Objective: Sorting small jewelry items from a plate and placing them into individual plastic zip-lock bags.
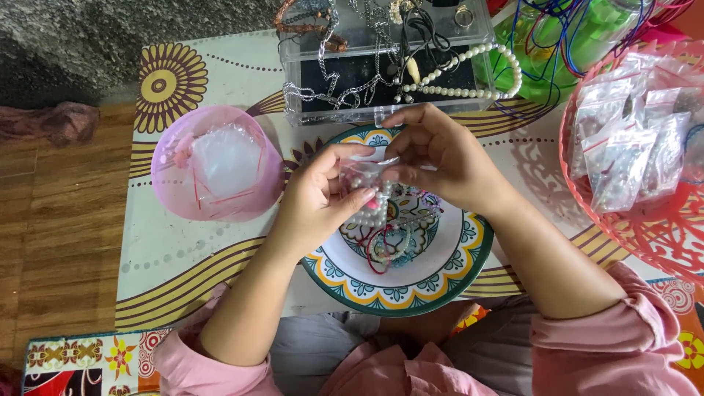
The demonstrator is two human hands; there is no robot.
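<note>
Both my hands meet above the round patterned ceramic plate (411,290): left hand (319,202) and right hand (440,158) pinch a small clear plastic bag (364,173) between fingertips, white bead strand (372,213) hanging below it. Beyond stands the clear plastic jewellery box (381,70).

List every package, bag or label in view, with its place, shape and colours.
Small clear bag: pinched between left hand and right hand above the patterned plate; clear plastic with white beads at its lower edge.
Bag pile: in the red basket at right; small clear bags, some with red strips.
Bags in pink bowl: left of the plate; clear, flat, red-edged.
No labels, signs or screens show.
</note>
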